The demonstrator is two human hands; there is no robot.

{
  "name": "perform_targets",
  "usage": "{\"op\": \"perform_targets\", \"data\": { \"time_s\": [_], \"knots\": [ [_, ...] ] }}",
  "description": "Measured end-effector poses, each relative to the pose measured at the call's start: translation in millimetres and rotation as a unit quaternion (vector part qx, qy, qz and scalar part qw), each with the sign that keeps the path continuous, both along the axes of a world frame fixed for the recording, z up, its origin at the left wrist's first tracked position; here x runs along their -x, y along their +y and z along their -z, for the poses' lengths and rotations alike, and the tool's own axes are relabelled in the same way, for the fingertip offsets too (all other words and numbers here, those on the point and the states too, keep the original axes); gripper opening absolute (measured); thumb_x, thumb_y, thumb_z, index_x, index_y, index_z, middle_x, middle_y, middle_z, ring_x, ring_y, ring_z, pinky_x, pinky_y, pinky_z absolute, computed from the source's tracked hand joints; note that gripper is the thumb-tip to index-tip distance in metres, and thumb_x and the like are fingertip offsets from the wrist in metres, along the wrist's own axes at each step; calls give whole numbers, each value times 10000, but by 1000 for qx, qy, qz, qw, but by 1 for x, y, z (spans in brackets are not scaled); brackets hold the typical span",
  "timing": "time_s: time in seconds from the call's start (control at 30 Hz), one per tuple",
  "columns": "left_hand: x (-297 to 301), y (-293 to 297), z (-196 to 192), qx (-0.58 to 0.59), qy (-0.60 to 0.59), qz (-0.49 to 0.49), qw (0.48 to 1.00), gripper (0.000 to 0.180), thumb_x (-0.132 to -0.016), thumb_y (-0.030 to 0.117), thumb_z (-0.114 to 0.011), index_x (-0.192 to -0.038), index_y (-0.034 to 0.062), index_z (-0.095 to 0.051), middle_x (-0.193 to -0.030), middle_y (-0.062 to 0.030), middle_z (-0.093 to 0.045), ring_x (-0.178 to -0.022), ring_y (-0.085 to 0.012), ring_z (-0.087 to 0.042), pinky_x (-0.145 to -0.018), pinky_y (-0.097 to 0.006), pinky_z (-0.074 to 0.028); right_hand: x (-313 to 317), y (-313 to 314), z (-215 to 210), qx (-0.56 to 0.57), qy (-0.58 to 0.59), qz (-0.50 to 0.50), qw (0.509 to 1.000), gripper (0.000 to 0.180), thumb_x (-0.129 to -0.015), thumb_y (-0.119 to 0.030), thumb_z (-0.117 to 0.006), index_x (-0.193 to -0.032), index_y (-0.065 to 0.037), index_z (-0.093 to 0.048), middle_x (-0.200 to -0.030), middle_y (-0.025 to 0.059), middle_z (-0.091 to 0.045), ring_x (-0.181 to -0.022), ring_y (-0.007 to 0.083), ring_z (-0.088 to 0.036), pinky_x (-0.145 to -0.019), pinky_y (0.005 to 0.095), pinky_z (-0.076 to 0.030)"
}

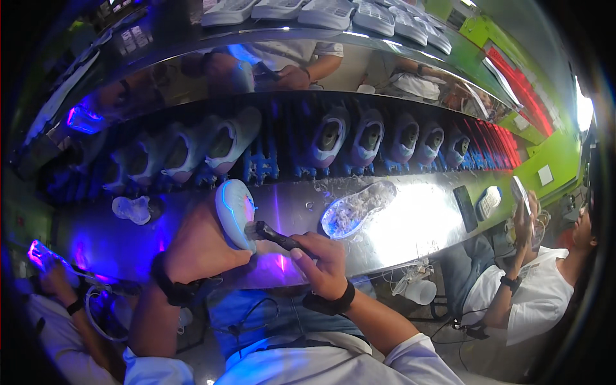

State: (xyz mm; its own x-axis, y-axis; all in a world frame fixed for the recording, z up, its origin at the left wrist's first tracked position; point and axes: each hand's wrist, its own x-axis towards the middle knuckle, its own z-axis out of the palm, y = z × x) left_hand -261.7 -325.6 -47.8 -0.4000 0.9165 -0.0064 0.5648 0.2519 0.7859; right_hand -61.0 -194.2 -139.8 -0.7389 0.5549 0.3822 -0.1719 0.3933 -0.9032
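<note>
My left hand (199,250) is closed around a pale shoe upper (233,204), tilted up above the metal bench, with a bright blue line along its edge. In my right hand (326,264) is a brush (277,237) with a dark handle, pointing left. Its bristle end meets the near side of the shoe upper, close to my left thumb. The left fingers behind the shoe are mostly hidden. A shoe-shaped clear tray (357,210), filled with crumpled translucent material, lies on the bench right of the brush.
Several shoes (330,138) stand in a row on a dark rack behind the bench. White soles (324,14) line the upper shelf. A crumpled clear piece (131,210) lies left, a dark flat object (465,208) right. Co-workers sit on both sides; the right one's hand (523,215) holds a sole.
</note>
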Motion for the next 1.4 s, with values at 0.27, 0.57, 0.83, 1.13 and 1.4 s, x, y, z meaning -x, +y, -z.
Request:
{"op": "perform_targets", "data": {
  "time_s": [0.27,0.57,0.83,1.13,1.4],
  "knots": [
    [7,-4,0,6,37,18,999,747,-626,147,-887,-1295,23,-579,-1163,-162,-666,-1099,-325,-668,-969,-423,-530,20,-5,-30,-42,21,46,998,179,-906,-65,-719,-1048,44,-723,-778,138,-647,-628,213,-596,-595,326,-461],
    [20,-10,7,3,7,12,1000,704,-615,123,-885,-1248,3,-603,-1119,-160,-682,-1049,-301,-680,-927,-408,-540,21,-15,-11,-17,14,23,1000,194,-906,-61,-716,-1062,52,-727,-797,157,-669,-654,233,-632,-608,327,-480],
    [31,-12,7,22,-47,3,999,725,-606,112,-882,-1264,-11,-602,-1117,-162,-693,-1040,-291,-681,-932,-399,-536,20,-25,13,-16,-7,24,1000,196,-920,-85,-712,-1070,39,-733,-784,152,-666,-643,236,-629,-600,332,-479],
    [55,-21,20,20,-33,24,999,898,-588,117,-926,-1378,-27,-523,-1316,-198,-618,-1242,-300,-603,-1070,-408,-479,15,-43,38,9,-52,46,998,226,-938,-161,-718,-1072,20,-737,-741,144,-637,-615,239,-612,-592,345,-475],
    [81,-52,79,-102,-98,-36,989,989,-653,111,-935,-1488,-16,-420,-1388,-153,-577,-1302,-262,-568,-1119,-404,-451,2,-50,30,172,-157,40,972,283,-983,-215,-710,-1111,35,-739,-740,63,-677,-661,90,-582,-587,295,-460]
  ]
}}
